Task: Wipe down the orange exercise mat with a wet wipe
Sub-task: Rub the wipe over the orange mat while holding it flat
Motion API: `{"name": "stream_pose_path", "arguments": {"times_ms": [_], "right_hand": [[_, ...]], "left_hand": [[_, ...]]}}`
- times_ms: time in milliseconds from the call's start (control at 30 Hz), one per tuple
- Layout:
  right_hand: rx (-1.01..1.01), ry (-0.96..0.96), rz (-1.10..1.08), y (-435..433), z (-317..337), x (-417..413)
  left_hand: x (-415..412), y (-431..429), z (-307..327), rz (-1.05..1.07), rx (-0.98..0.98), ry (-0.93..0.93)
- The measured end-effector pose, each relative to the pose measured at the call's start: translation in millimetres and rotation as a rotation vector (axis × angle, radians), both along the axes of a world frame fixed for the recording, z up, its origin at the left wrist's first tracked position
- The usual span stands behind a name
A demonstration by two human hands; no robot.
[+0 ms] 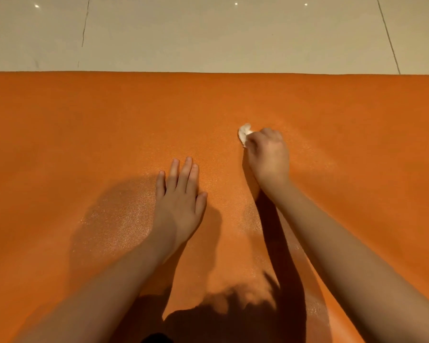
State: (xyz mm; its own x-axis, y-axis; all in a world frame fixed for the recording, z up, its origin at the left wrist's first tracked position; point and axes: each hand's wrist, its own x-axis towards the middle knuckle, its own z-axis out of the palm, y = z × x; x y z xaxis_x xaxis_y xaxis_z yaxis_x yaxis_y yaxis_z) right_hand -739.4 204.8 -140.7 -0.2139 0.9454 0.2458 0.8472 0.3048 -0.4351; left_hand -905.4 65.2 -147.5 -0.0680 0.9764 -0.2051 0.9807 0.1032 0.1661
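The orange exercise mat (84, 125) fills most of the view, running left to right across the floor. My right hand (268, 154) grips a crumpled white wet wipe (244, 132) and holds it down on the mat right of centre; only the wipe's far left end shows past my fingers. My left hand (180, 196) rests flat on the mat near the middle, fingers straight and together. Damp, shiny streaks show on the mat around and below both hands.
Pale tiled floor (208, 33) lies beyond the mat's far edge, with dark grout lines and small light reflections. My shadow falls across the near part of the mat.
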Motion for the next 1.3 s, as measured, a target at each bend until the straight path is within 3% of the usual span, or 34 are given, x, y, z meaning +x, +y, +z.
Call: {"name": "stream_pose_path", "arguments": {"times_ms": [67, 167, 200, 400, 600, 667, 800, 967, 1133, 1300], "right_hand": [[0.024, 0.017, 0.022, -5, -2, -10], [0.133, -0.117, 0.476, -14, -12, -2], [0.14, -0.158, 0.528, -4, -10, 4], [0.071, -0.133, 0.091, 41, 4, -4], [0.005, -0.367, 0.446, 27, -7, 18], [-0.042, -0.436, 0.394, 44, 0, 18], [-0.252, -0.397, 0.187, 68, 6, -5], [-0.223, -0.451, 0.373, 65, 3, 2], [-0.263, -0.459, 0.138, 105, 8, 1], [-0.248, -0.387, 0.297, 103, 7, -1]], "left_hand": [[0, -2, 0, -0.003, -0.003, 0.011], [1, 0, 2, 0.008, 0.011, -0.006], [1, 2, 3, 0.015, 0.018, -0.02], [4, 46, 16, -0.078, 0.031, -0.063], [1, 80, 6, -0.114, -0.009, 0.033], [0, 78, 2, -0.12, -0.008, 0.045], [1, 78, 2, -0.12, 0.035, 0.019], [2, 79, -1, -0.123, 0.05, 0.031], [4, 81, 0, -0.128, 0.031, 0.067], [15, 84, 6, -0.091, -0.02, 0.076]]}}
